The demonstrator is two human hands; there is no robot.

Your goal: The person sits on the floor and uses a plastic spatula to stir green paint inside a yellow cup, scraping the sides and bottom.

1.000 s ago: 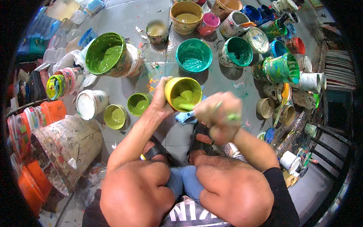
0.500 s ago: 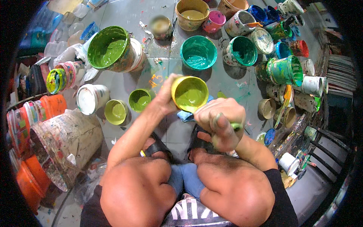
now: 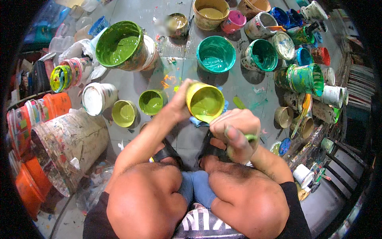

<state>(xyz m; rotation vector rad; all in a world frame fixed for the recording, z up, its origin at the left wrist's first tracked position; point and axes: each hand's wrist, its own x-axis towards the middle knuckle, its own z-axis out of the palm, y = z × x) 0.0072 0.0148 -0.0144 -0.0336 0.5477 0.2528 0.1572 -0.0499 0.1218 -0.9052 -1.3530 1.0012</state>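
Observation:
My left hand (image 3: 184, 99) is closed round the side of a yellow-green paint tub (image 3: 207, 104), raised above the floor and tilted so its mouth faces me. Green paint coats the inside and pools at the bottom. My right hand (image 3: 238, 133) is a fist close to the tub's lower right rim. It grips a stick-like tool, of which a green-smeared end (image 3: 250, 137) shows; the rest is hidden by my fingers. Beneath the tub lies a blue cloth (image 3: 197, 122). A small tub of green paint (image 3: 151, 102) and a paler green tub (image 3: 124, 113) stand to the left.
Beyond my hands stand a large green paint bucket (image 3: 119, 44), a teal tub (image 3: 216, 54) and a tan one (image 3: 211, 14). Several paint-stained tubs crowd the right, including a green bucket (image 3: 306, 79). A big crusted bucket (image 3: 71, 147) lies tipped at left. A green strip (image 3: 239, 102) is on the floor.
The whole view has shifted slightly, so most things sit a little further right. The tub's mouth has tipped a bit more toward my right hand. Both hands keep their hold.

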